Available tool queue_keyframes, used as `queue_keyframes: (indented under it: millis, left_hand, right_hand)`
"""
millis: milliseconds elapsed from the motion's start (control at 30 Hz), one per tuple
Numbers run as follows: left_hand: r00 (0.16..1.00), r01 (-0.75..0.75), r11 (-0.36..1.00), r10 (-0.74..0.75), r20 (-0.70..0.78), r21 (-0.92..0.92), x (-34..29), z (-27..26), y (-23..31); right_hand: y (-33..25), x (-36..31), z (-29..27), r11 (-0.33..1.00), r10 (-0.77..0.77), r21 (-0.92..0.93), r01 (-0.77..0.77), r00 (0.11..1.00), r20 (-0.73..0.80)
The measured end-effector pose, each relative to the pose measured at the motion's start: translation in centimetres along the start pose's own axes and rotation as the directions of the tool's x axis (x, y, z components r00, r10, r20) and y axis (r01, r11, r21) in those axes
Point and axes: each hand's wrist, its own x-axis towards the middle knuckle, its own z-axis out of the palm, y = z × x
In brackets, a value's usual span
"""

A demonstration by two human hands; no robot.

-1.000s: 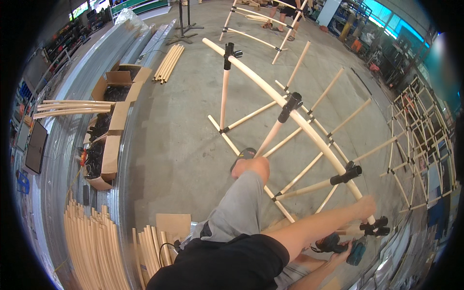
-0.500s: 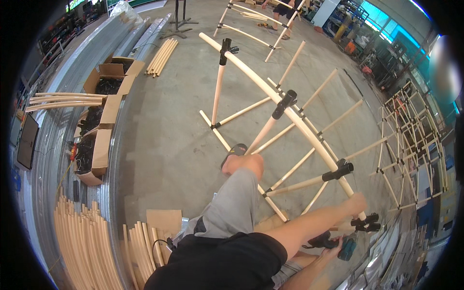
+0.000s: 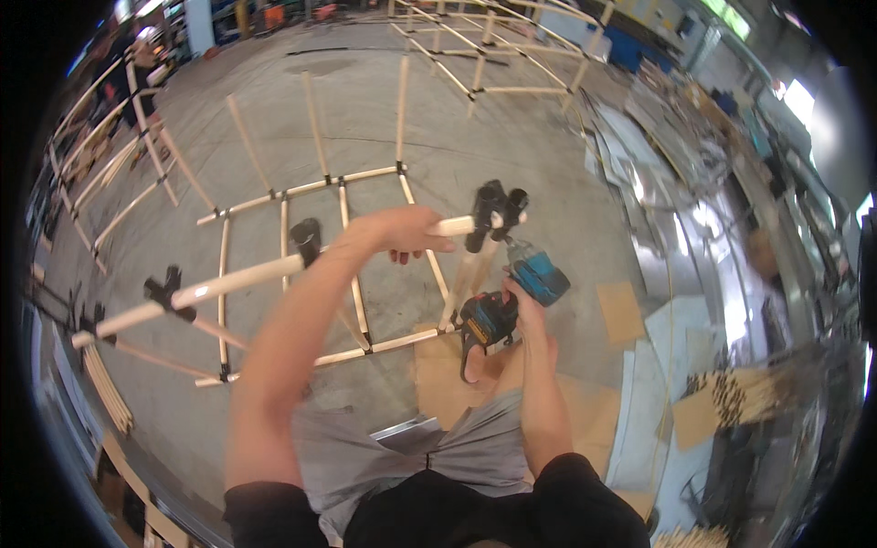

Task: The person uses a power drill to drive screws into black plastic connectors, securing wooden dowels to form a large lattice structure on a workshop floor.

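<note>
My left hand (image 3: 409, 232) is wrapped around a long cream tube (image 3: 247, 277), close to its right end. That tube is the raised top rail of a frame, and black pipe joints sit along it. In my right hand (image 3: 528, 310) is a teal and black cordless drill (image 3: 537, 277), its battery end hanging low. The drill's nose points up at the black joint (image 3: 484, 217) at the rail's right end. Blur hides whether its tip touches the joint. Below, the frame's lower grid of cream tubes (image 3: 393, 344) rests on the floor, with several upright tubes behind.
More tube frames (image 3: 480, 68) stand at the back, and another frame (image 3: 119, 151) is at the far left beside a person (image 3: 137, 87). Flat cardboard (image 3: 585, 411) lies under my feet. Shiny sheets (image 3: 681, 219) and bundled tubes (image 3: 749, 393) line the right side.
My view has swung right. The drill in my right hand has come up from low beside my leg to the joint at the rail's end. My left hand stays on the rail.
</note>
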Motion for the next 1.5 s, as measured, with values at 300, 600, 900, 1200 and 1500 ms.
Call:
queue_keyframes:
  millis: [300, 600, 900, 1200, 1500]
  left_hand:
    - [0.962, 0.274, 0.960, -0.274, -0.005, 0.051, -0.5, -0.2, 1.5]
    - [0.939, 0.266, 0.921, -0.182, -0.291, 0.283, 0.2, 1.7, 1.5]
    - [0.972, 0.103, 0.971, -0.051, -0.228, 0.218, 0.6, 1.2, 1.9]
    - [0.748, -0.652, 0.755, 0.656, -0.101, 0.078, 6.8, -2.8, 5.1]
    - [0.861, -0.489, 0.838, 0.508, 0.020, -0.242, 8.6, -1.7, 3.2]
  right_hand:
    - [-1.6, 0.3, -0.3, 0.947, 0.099, -0.308, -0.089, 0.995, 0.018]
    - [-2.3, -0.3, 0.2, 0.925, -0.088, -0.353, 0.142, 0.982, 0.165]
    - [-2.8, -1.0, -0.2, 0.900, -0.136, -0.395, 0.184, 0.980, 0.146]
    - [-2.8, -0.7, -0.6, 0.885, -0.233, -0.359, 0.295, 0.950, 0.208]
    - [-2.3, -0.7, -0.2, 0.832, -0.241, -0.457, 0.315, 0.947, 0.213]
